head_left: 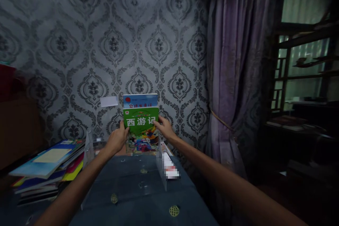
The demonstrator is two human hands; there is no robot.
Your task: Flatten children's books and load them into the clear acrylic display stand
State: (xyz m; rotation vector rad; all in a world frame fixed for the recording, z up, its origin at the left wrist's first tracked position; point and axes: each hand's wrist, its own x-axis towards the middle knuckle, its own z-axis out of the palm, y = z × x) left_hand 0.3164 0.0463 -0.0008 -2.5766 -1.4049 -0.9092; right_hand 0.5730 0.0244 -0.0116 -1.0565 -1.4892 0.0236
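Now, the scene line by line.

Green book: a green book [141, 127] with large white characters and a bright cartoon cover stands upright, held by both side edges, just above the far end of a dark blue cloth surface [137, 197] and close to the wall.

Left hand: the left hand [117, 139] grips the book's left edge, thumb on the cover, fingers curled round behind it.

Right hand: the right hand [163, 127] pinches the book's right edge, thumb on the front, the other fingers hidden behind the cover.

Blue book: a blue book [140, 100] stands directly behind the green one; only its top strip with red lettering shows above it. Whether the two touch I cannot tell.

Clear holder: a transparent acrylic stand [161, 169] has upright panels on either side of the books; the right panel bears a blurred label. Its exact shape is hard to make out in the dim light.

Cloth: dark blue, with small pale round motifs, running from the books toward the viewer beneath both forearms.

Book stack: a slanted pile of thin colourful books [50, 164] lies to the left, well apart from the hands.

Wall: grey damask wallpaper [111, 35] with a small white rectangular patch [108, 101] beside the blue book.

Curtain: a purple curtain [233, 77], tied back, hangs to the right.

Window: a dark wooden lattice window [302, 63] sits at far right.
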